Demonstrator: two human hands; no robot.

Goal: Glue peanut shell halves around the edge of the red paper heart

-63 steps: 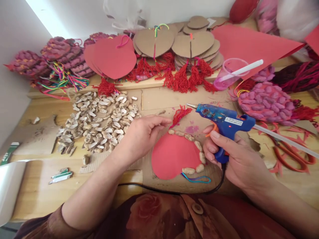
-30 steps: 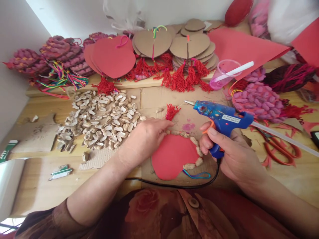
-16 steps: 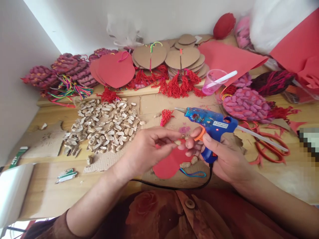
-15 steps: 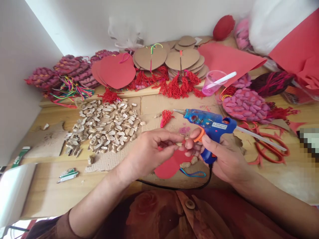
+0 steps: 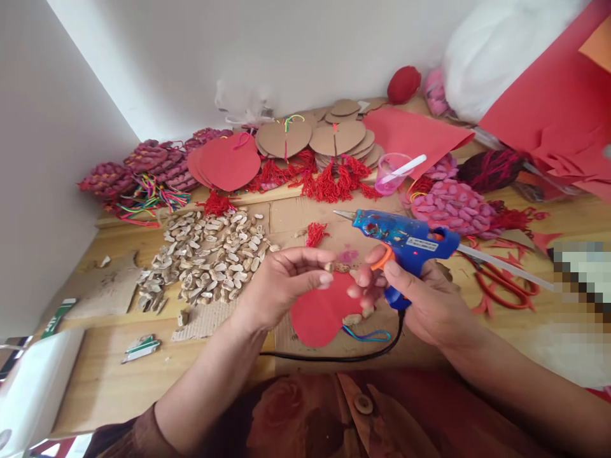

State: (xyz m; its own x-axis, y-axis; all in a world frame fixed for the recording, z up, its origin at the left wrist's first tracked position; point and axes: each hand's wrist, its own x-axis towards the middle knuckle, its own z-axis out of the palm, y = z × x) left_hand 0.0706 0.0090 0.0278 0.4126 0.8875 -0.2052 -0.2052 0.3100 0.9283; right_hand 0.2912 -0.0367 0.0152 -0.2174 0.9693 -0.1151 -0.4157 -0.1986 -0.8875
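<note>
**Hands raised over red heart, glue gun in right hand**

Nearest the camera, a black cord (image 5: 334, 357) runs across the front edge of the table (image 5: 109, 381) toward the right hand (image 5: 420, 299). That hand is closed around the grip of a blue glue gun (image 5: 405, 236), forefinger on the orange trigger, nozzle pointing left. The left hand (image 5: 281, 286) is lifted just above the table, thumb and fingertips pinched on a small peanut shell (image 5: 329, 268), which is close to the fingertips of the right hand. Below and between both hands lies a red heart (image 5: 319, 315) on a cardboard sheet, with shells stuck along its right edge and a blue loop of cord at its lower right.

Left of the hands, a loose pile of shells (image 5: 210, 261) is spread on the table. A small red tassel (image 5: 314, 233) lies just beyond the heart. Red scissors (image 5: 501, 286) lie to the right.

Farther back stand stacked red hearts (image 5: 229, 162), stacked cardboard hearts (image 5: 334, 133) with red tassels, a pink cup (image 5: 389, 173), and pink shell-covered hearts (image 5: 451, 207).
</note>
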